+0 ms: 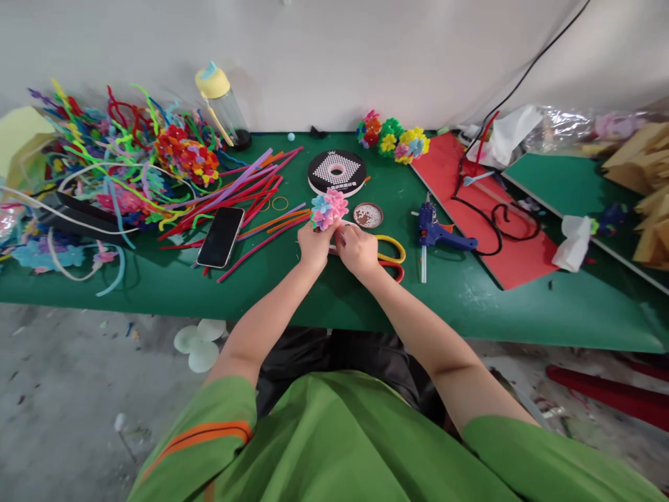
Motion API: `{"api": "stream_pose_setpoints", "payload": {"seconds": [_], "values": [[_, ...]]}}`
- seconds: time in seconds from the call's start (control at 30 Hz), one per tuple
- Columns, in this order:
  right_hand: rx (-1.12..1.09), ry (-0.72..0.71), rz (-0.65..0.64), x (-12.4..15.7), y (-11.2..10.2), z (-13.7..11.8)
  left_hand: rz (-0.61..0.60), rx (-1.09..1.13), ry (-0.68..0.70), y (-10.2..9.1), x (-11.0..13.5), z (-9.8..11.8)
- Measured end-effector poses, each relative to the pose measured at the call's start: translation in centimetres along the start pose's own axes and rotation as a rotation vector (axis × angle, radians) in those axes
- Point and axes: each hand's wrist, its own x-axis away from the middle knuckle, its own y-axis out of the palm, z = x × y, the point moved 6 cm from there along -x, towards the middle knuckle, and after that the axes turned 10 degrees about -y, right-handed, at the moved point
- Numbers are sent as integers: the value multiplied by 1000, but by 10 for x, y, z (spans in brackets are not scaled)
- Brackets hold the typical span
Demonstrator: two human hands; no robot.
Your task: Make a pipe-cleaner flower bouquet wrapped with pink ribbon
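Observation:
A small bunch of pink and blue flowers (329, 209) is held up over the middle of the table. My left hand (313, 245) is closed on it from below, its fingertips partly hidden by the petals. Close beside it, my right hand (357, 247) is also closed, its thumb and fingers pressed at the base of the bunch. Scissors with yellow and red handles (391, 249) lie under and to the right of my right hand. Just beyond the flowers are a black-and-white ribbon reel (337, 173) and a small round dish (368, 215).
A phone (221, 237) and loose pipe cleaners (256, 188) lie left, before a tangled colourful pile (120, 153). A bottle (224, 104) stands behind. Right are a blue glue gun (436, 230), its cord, and a red board (486, 223). Finished-looking flower balls (391, 136) sit by the wall.

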Motion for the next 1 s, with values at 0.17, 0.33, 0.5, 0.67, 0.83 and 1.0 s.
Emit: {"api": "stream_pose_setpoints", "payload": {"seconds": [0.17, 0.33, 0.5, 0.67, 0.83, 1.0], "values": [[-62, 94, 47, 1, -3, 10, -62, 70, -38, 5, 3, 0], [-385, 233, 79, -4, -11, 27, -185, 69, -87, 8, -3, -1], [-691, 355, 21, -11, -19, 38, -361, 48, -207, 13, -11, -3], [-811, 385, 7, -12, -19, 37, -458, 86, -236, 14, -14, -5], [-816, 376, 11, -13, -17, 35, -518, 107, -153, 18, -10, 1], [-742, 297, -29, -13, -16, 34, -484, 100, -176, 17, -12, -2]]}}
